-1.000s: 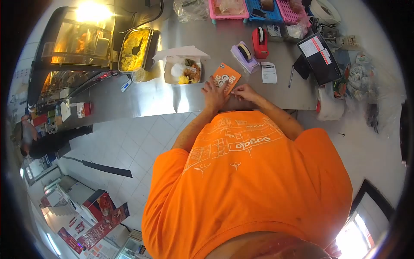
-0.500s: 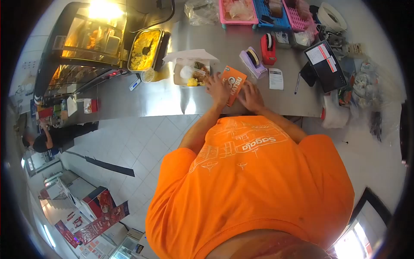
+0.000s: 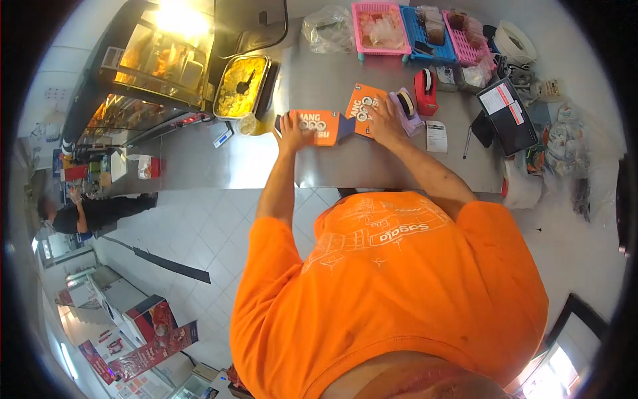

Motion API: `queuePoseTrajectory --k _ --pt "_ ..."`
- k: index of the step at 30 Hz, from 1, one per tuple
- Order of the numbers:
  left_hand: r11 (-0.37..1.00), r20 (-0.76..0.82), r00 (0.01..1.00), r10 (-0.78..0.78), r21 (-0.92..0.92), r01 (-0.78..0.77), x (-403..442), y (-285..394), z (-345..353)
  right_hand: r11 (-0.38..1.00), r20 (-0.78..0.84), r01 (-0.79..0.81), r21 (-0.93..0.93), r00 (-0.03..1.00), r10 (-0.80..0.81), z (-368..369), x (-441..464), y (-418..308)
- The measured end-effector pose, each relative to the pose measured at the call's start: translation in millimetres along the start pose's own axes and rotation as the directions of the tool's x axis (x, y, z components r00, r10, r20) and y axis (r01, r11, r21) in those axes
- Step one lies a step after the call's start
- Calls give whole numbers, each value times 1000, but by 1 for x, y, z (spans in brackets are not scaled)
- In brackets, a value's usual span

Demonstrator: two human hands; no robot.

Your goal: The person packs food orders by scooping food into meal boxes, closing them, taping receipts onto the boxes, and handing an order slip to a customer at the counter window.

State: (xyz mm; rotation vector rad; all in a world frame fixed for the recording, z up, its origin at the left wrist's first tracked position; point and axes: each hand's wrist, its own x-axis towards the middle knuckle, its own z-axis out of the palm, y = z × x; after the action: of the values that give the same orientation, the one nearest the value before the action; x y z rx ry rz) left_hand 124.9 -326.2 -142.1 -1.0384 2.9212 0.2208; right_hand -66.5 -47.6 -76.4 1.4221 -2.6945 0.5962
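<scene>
While the left hand (image 3: 291,135) lies over the orange box (image 3: 324,129), left of the purple tape dispenser (image 3: 409,124), probably steadying it, the right hand (image 3: 385,122) rests on the orange card (image 3: 361,113) just left of that dispenser, likely pinning it. Hands apart; can't tell if either grips. They hide some lettering (image 3: 318,125); box interior not visible, and unclear whether box and card join.

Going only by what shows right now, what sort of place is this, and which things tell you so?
Probably a takeaway food kitchen: there's a lit glass cabinet, a tray of yellow food, and an orange printed box on the metal counter.
</scene>
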Motion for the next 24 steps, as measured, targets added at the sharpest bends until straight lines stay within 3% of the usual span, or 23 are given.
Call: queuePoseTrajectory --k 2,3,5,8,14,18,19,22,24 --pt "987 -57 994 -97 -133 89 -35 24 -21 979 -57 50 196 998 -40 6 4 -20" --pt "978 -53 988 -145 -161 135 -45 32 -21 882 273 -147 448 962 22 4 7 -33" --pt "946 -35 966 -257 -214 244 -69 42 -18 673 629 -507 538 773 80 -18 0 -75" --pt "840 4 894 -448 -341 422 -117 66 -28 845 247 -232 483 961 122 42 -28 -102" --pt "638 42 740 -671 -476 605 -177 60 12 882 245 -147 448 969 36 76 -37 -121" --pt "494 155 799 -581 -713 497 -179 28 18 853 399 -285 438 912 100 84 -21 -125" --pt "351 138 853 -503 -870 347 -179 26 19 828 388 -288 481 917 93 87 -19 -124" --pt "428 61 837 -543 -838 339 -181 29 23 750 401 -316 582 913 73 90 -15 -111" --pt "402 -9 875 -484 -891 213 -184 24 25 702 479 -375 606 876 55 75 -11 -106"
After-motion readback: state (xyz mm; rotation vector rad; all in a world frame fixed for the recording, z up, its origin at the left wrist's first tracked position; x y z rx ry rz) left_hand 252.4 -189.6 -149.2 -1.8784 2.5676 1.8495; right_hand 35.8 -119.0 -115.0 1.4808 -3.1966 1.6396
